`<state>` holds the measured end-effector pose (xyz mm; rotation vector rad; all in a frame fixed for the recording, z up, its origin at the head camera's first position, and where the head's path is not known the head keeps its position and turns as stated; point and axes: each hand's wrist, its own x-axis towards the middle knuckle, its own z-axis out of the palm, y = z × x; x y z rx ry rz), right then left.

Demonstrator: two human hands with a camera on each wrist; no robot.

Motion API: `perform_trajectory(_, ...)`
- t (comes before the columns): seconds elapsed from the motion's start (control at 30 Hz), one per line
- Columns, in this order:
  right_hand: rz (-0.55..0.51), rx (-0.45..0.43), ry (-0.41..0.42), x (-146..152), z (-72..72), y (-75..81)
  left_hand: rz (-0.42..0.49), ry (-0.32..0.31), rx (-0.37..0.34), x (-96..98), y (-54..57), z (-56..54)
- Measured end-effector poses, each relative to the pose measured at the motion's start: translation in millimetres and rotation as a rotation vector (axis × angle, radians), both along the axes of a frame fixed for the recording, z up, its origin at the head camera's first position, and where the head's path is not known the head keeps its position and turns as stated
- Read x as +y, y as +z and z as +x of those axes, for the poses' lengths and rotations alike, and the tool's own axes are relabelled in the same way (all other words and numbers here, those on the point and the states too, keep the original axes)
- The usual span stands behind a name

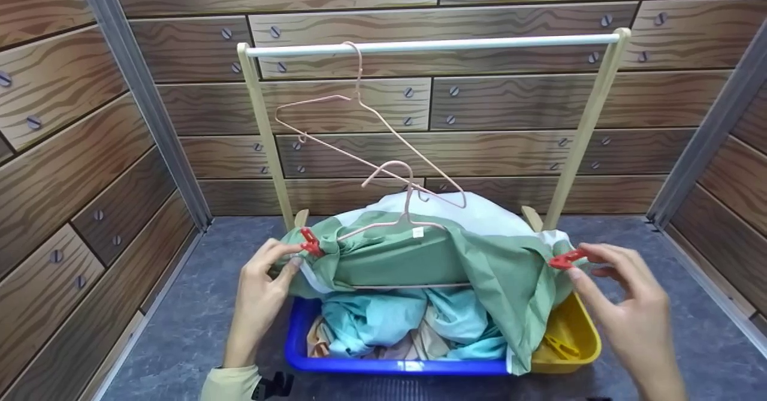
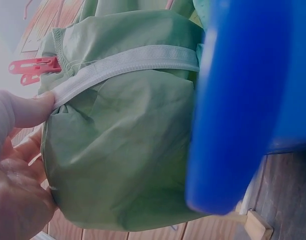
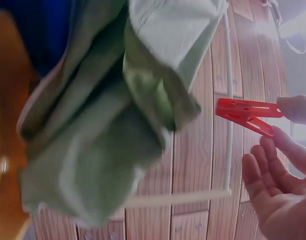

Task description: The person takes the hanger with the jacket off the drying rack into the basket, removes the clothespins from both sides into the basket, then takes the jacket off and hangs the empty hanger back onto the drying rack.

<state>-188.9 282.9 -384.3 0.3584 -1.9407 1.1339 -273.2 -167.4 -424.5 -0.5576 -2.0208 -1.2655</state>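
Note:
A green garment (image 1: 407, 263) with white parts lies draped over the baskets, a pink hanger (image 1: 409, 200) tucked into it with its hook standing up. My left hand (image 1: 260, 287) pinches the garment's edge, thumb on the white trim (image 2: 127, 60). Just above that thumb, a red clothespin (image 2: 40, 66) is clipped to the cloth. At the other end, my right hand (image 1: 635, 299) holds a second red clothespin (image 3: 245, 111) by its handles, between thumb and fingers. In the right wrist view, that clothespin appears beside the fabric, with a gap between them.
Beneath the garment, a blue basket (image 1: 407, 366) holds teal cloth (image 1: 377, 323) and other clothes. A yellow basket (image 1: 590, 344) on its right contains yellow clothespins (image 1: 562, 348). Behind stands a rack with a white bar (image 1: 479, 44), from which another pink hanger (image 1: 359, 71) hangs.

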Motion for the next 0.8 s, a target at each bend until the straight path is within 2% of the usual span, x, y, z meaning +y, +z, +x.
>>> perform_trajectory(0.13,0.094,-0.178,-0.128,29,2.4,-8.5,0.0,0.003,0.003,0.3,0.3,-0.8)
perform_trajectory(0.23,0.214,-0.325,-0.179,47,4.4,-13.6,0.004,0.002,-0.014,-0.3,-0.1,-1.1)
perform_trajectory(0.33,0.336,-0.479,-0.159,60,3.2,-19.2,0.005,0.005,-0.023,-0.6,-1.2,-1.4)
perform_trajectory(0.47,0.412,-0.65,-0.085,68,-4.9,-30.1,0.003,0.009,-0.029,-1.5,-1.9,-1.2)
perform_trajectory(0.63,0.413,-0.743,-0.034,69,-13.6,-39.2,-0.006,0.015,-0.036,-1.3,-1.9,-0.5)
perform_trajectory(0.8,0.421,-0.752,-0.043,67,-12.8,-36.8,-0.007,0.024,-0.047,-0.6,-2.2,-0.4)
